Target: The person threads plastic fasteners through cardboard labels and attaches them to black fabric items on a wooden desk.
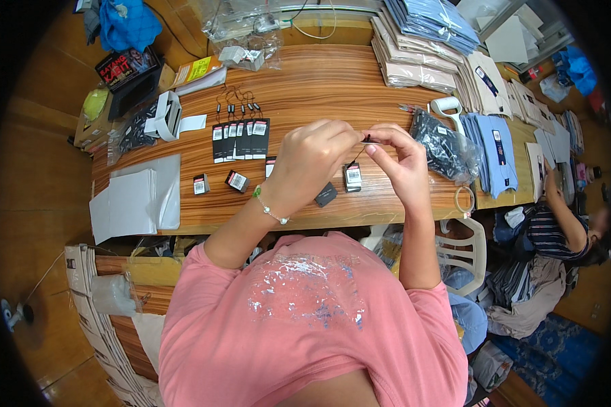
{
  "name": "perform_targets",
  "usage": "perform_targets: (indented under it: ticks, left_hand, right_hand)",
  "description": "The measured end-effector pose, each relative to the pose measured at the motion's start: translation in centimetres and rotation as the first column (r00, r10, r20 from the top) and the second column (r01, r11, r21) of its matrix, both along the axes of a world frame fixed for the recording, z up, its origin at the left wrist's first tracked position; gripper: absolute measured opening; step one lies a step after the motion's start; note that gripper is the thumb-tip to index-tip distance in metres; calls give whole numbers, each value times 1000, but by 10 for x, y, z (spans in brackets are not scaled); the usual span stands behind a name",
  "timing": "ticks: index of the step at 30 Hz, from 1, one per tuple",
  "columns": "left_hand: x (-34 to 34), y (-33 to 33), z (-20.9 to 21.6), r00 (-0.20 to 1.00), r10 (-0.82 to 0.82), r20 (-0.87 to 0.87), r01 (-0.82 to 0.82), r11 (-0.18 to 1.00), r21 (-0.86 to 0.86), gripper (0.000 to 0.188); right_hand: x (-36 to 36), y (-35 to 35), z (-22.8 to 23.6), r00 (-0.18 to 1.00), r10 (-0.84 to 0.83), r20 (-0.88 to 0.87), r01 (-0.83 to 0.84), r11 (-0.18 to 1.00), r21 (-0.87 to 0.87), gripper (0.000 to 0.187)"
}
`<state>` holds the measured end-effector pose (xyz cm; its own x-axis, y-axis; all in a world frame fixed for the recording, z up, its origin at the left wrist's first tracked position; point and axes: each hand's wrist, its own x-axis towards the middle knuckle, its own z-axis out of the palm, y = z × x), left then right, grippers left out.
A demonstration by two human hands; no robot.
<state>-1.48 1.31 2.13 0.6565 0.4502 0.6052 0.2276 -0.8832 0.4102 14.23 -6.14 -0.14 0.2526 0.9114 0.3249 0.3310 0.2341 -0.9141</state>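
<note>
Over the middle of the table, my two hands meet fingertip to fingertip. My right hand (407, 159) pinches a thin tag (371, 142), seen nearly edge-on. A black string (357, 155) hangs from near the fingertips. My left hand (312, 159), with a beaded bracelet at the wrist, is closed at the same spot; its fingertips seem to grip the string, partly hidden. Below them sit a small stack of labelled tags (353, 176) and a black stack (326, 195). To the left lies a fanned row of black hang tags (241, 139) with strings pointing away.
Two small tag stacks, one at the left (201, 184), stand near white sheets (132, 203). At right are a plastic bag of black strings (438, 146), a white roller-like tool (448, 108) and folded blue shirts (499, 156). Another person (557, 227) sits beyond.
</note>
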Motion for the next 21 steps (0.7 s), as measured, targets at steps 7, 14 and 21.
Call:
perform_targets:
  ticks: [7,14,21]
  left_hand:
    - [2,4,-9,999,7,-48,-4,999,54,12]
    - [-2,11,-27,999,-30,-26,30,999,-13,11]
    - [-10,9,-43,999,-50,-5,40,858,-512,17]
  right_hand:
    - [-9,3,-11,927,-46,-371,24,998,-63,7]
    - [0,8,3,777,18,-629,70,991,114,12]
    - [5,18,22,886,14,-463,63,987,150,13]
